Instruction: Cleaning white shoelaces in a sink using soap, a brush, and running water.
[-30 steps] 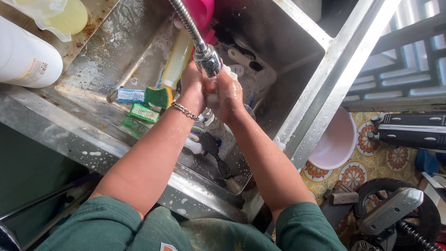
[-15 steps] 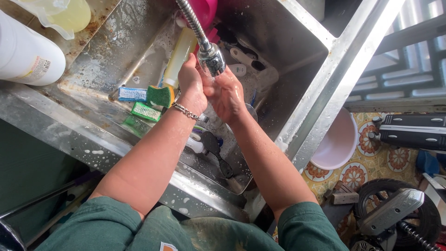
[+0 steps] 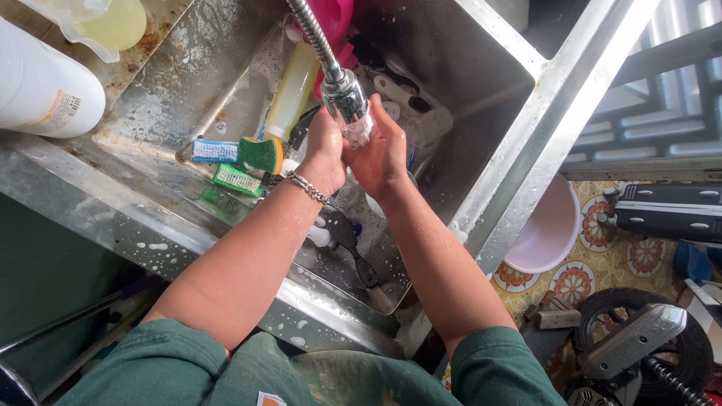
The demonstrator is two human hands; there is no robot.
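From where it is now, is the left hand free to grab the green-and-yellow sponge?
Probably yes. The left hand sits under the faucet head, pressed against the right hand; the sponge lies just beside it on the sink ledge, nothing between.

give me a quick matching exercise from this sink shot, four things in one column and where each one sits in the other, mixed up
Things:
1. faucet head
2. green and yellow sponge
3. pink basin
4. yellow soap bottle

Places:
A. on the patterned floor, right of the sink
B. lying in the sink, behind the left hand
C. just above the left hand and right hand, which are pressed together
D. on the sink ledge, left of the left wrist, beside a blue brush

Pairs: 1-C, 2-D, 3-A, 4-B
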